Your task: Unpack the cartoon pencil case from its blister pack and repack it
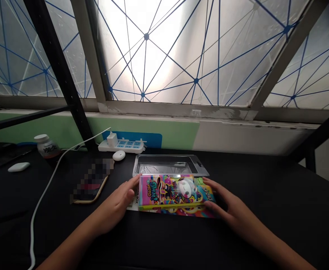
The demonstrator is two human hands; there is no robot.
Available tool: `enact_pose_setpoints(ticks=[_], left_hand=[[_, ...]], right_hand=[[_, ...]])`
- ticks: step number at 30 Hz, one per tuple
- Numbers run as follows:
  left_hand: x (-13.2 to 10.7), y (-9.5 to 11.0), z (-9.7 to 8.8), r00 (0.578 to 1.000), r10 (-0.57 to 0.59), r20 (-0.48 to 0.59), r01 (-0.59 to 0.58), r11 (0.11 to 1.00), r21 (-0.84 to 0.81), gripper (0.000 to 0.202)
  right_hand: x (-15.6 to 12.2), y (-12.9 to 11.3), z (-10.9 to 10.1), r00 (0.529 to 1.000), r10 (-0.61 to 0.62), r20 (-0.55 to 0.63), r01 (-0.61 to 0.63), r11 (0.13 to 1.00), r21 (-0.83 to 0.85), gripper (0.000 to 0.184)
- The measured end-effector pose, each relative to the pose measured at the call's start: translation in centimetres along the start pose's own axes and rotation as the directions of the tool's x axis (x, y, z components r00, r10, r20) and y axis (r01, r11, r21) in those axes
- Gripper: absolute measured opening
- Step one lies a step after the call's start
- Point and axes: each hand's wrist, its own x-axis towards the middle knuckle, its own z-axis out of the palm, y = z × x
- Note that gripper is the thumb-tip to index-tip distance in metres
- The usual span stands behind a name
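Note:
A brightly printed pencil box (172, 193) with cartoon graphics lies flat on the black table (265, 225). My left hand (116, 200) grips its left end, and my right hand (223, 198) grips its right end, with the fingers over the top. Directly behind the box, a transparent plastic blister tray (167, 165) lies with its far part visible and its near edge hidden by the box. A white card edge (132, 205) sticks out from under the box's left end.
Behind the tray sit a white power strip (121, 145) with a plugged-in charger and a small white oval device (119, 155). To the left are a pixelated phone (89, 182), a white cable (44, 195), a labelled bottle (47, 146), and another white oval device (18, 167).

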Motion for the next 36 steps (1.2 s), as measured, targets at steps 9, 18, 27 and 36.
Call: enact_pose_setpoints(ticks=[9,18,27,36], left_hand=[[-0.3,-0.1,1.9,0.986,0.121,-0.11,-0.098,0.975,0.197,0.097],[4.5,4.3,1.0,0.9,0.274,-0.339,-0.184,0.944,0.274,0.067],[10.6,0.1,1.2,0.976,0.072,-0.203,0.033,0.881,0.471,0.073],[10.8,3.0,2.5,0.955,0.21,-0.208,-0.048,0.806,0.59,0.063]], right_hand=[[-1.3,1.4,1.8,0.989,-0.146,-0.011,0.143,0.977,-0.156,0.054],[3.9,-0.6,-2.2,0.939,-0.239,-0.248,0.221,0.97,-0.097,0.05],[9.5,0.7,1.9,0.969,-0.248,-0.012,0.231,0.921,-0.314,0.047],[5.3,-4.8,2.5,0.877,-0.465,0.116,0.478,0.826,-0.301,0.034]])
